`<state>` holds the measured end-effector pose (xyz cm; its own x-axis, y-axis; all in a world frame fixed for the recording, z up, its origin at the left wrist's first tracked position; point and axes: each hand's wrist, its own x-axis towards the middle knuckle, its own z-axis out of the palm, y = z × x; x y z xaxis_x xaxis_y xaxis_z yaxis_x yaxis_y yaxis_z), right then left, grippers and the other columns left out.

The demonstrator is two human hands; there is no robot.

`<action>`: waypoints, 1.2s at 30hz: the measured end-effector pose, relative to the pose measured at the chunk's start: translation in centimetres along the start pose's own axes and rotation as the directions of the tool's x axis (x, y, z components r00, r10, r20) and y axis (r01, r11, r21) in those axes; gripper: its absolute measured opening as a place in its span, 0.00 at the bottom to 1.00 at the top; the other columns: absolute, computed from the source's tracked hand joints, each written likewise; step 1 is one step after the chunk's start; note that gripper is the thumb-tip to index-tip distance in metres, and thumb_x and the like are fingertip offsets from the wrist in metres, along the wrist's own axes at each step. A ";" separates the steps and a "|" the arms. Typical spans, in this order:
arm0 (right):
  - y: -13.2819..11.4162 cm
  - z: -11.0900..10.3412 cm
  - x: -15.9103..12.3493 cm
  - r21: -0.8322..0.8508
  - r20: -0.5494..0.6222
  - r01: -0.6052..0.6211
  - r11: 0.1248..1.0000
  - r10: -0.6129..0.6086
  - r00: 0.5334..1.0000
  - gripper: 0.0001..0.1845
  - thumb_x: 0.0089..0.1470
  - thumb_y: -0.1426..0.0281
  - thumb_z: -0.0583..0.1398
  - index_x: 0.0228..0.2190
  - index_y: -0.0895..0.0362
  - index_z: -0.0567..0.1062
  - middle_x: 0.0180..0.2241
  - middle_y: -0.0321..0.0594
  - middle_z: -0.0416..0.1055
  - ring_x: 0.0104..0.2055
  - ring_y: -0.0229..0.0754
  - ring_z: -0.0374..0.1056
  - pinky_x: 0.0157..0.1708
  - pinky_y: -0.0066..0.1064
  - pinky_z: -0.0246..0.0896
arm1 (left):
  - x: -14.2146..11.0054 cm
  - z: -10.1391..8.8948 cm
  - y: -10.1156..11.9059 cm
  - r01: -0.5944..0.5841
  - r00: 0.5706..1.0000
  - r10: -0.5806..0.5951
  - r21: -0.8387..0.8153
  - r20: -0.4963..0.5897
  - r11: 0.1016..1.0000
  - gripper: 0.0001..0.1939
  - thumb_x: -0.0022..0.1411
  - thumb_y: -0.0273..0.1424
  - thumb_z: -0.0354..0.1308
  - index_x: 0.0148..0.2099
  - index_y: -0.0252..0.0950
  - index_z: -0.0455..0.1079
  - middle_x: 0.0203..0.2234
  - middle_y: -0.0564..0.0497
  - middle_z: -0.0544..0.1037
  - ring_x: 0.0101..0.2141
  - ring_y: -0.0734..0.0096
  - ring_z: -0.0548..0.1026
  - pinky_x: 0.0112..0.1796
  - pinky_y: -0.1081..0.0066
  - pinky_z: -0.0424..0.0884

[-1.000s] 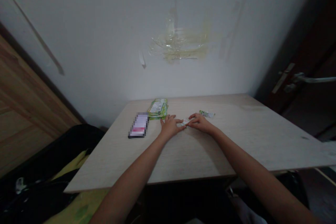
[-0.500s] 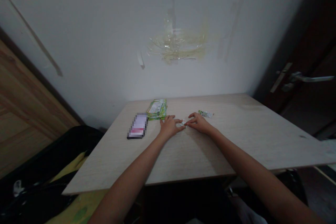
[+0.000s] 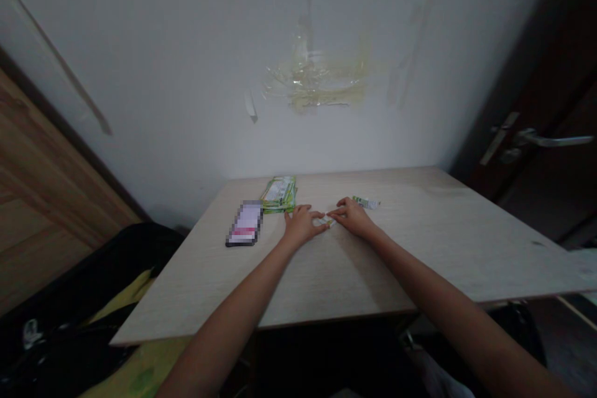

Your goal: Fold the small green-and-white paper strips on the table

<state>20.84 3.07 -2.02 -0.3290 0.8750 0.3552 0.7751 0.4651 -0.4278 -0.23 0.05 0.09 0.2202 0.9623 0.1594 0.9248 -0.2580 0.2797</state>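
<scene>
On the tabletop lies a small whitish piece with greenish-yellow marks [image 3: 328,221], looking like paper or a wrapper. My left hand [image 3: 302,225] rests at its left side, thumb and index finger pressed on its edges, the other fingers spread on the wood. From the right, my right hand [image 3: 353,217] has its fingertips drawn together at the upper right edge of the piece. Fingers partly cover it, so its full shape is hidden. Just behind my right hand lies a green-and-white wrapper strip [image 3: 367,202].
A stack of green-and-white printed packets [image 3: 280,193] stands back left on the table [image 3: 448,236]. A phone with a blurred screen [image 3: 245,224] lies beside it. Behind rises a wall [image 3: 186,74] with old tape; a dark door with a handle [image 3: 555,140] is at right.
My right fingertips have shifted slightly up and back along the small piece, uncovering more of its lower right part. My left hand stays in place.
</scene>
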 end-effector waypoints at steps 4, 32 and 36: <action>-0.3 0.2 0.0 -0.049 -0.025 -0.001 0.999 -0.001 1.000 0.14 0.63 0.60 0.59 0.45 0.47 0.83 0.46 0.47 0.70 0.48 0.48 0.68 0.53 0.40 0.61 | 0.1 0.2 -0.1 0.002 1.000 -0.002 -0.003 -0.005 1.000 0.25 0.57 0.57 0.59 0.54 0.57 0.75 0.62 0.46 0.68 0.63 0.47 0.61 0.59 0.43 0.55; 0.6 0.5 0.0 0.009 -0.028 0.070 0.998 -0.069 0.997 0.12 0.60 0.60 0.62 0.39 0.50 0.84 0.47 0.47 0.71 0.51 0.49 0.66 0.55 0.43 0.60 | -0.1 -0.2 -0.1 0.011 1.000 -0.011 -0.010 0.017 1.000 0.26 0.57 0.58 0.58 0.54 0.57 0.76 0.62 0.49 0.68 0.63 0.47 0.60 0.60 0.47 0.55; 0.2 0.4 0.2 -0.037 -0.011 0.047 0.998 -0.048 0.999 0.14 0.61 0.59 0.61 0.42 0.49 0.84 0.46 0.48 0.71 0.50 0.49 0.66 0.54 0.41 0.60 | -0.1 -0.2 -0.2 -0.001 1.000 0.001 -0.005 0.001 1.000 0.26 0.57 0.58 0.57 0.54 0.57 0.76 0.62 0.49 0.69 0.63 0.46 0.61 0.59 0.47 0.56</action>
<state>20.70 3.43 -2.39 -0.3595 0.8502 0.3847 0.7779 0.5007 -0.3796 -0.49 0.01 0.16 0.2216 0.9621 0.1590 0.9231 -0.2595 0.2838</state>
